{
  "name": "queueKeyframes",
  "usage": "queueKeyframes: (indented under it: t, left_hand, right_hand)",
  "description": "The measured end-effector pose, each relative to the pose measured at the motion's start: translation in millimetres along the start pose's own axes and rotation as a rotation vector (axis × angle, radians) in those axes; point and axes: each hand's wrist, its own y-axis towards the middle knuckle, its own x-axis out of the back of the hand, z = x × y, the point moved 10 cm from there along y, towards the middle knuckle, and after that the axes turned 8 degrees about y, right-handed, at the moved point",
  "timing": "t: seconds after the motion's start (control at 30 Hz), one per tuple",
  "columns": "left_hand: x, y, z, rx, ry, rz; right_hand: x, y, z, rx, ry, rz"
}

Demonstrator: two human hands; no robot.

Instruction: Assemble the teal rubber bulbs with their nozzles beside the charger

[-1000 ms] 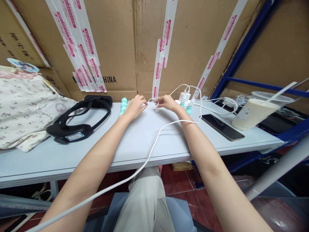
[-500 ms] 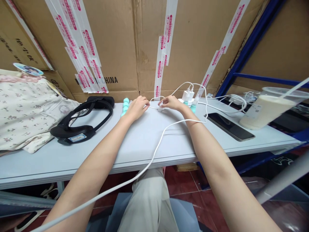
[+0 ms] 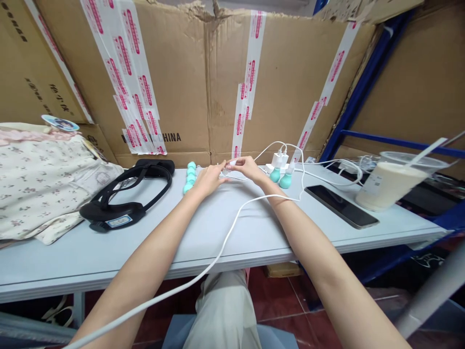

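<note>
Near the back of the grey table (image 3: 232, 232), my right hand (image 3: 248, 167) pinches a small translucent white piece (image 3: 230, 167). My left hand (image 3: 212, 178) meets it from the left, its fingertips at the same piece and its thumb apart below; whether it grips the piece is unclear. Several mint-green bulbs (image 3: 190, 177) stand in a row just left of my left hand. Right of my right hand, two green bulbs with clear tips, one a squeeze bulb (image 3: 286, 180), stand by a white charger (image 3: 279, 159).
A white cable (image 3: 232, 232) crosses the table between my forearms and passes over my right forearm. On the left are a black headset (image 3: 127, 198) and floral cloth (image 3: 43, 179). A phone (image 3: 341, 206) and a tilted drink cup (image 3: 392, 184) lie toward the right. Cardboard stands behind.
The view has tilted up. My right hand has lifted the small white piece from the table and moved left, and my hands have come together around it.
</note>
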Motion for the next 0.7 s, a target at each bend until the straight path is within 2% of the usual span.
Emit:
queueKeyframes:
  t: [0.1,0.2,0.3,0.43,0.57,0.7]
  left_hand:
    - [17.4,1,9,0.097,0.000,-0.117]
    - [34.5,0,15,0.120,0.001,-0.239]
    - [43.3,-3,21,0.118,-0.014,-0.290]
    - [44.3,-2,16,0.065,-0.008,-0.275]
    - [35.9,1,6,0.001,-0.019,-0.219]
    - [32.3,2,3,-0.014,-0.005,-0.209]
  right_hand:
    - [-12,0,16,0.038,0.229,-0.105]
    - [-21,-2,18,0.022,0.349,-0.179]
    - [-30,-5,17,0.020,0.435,-0.164]
    - [-37,-7,15,0.009,0.460,-0.058]
    - [-32,-8,9,-0.044,0.324,-0.086]
    - [-29,-7,9,-0.039,0.302,-0.119]
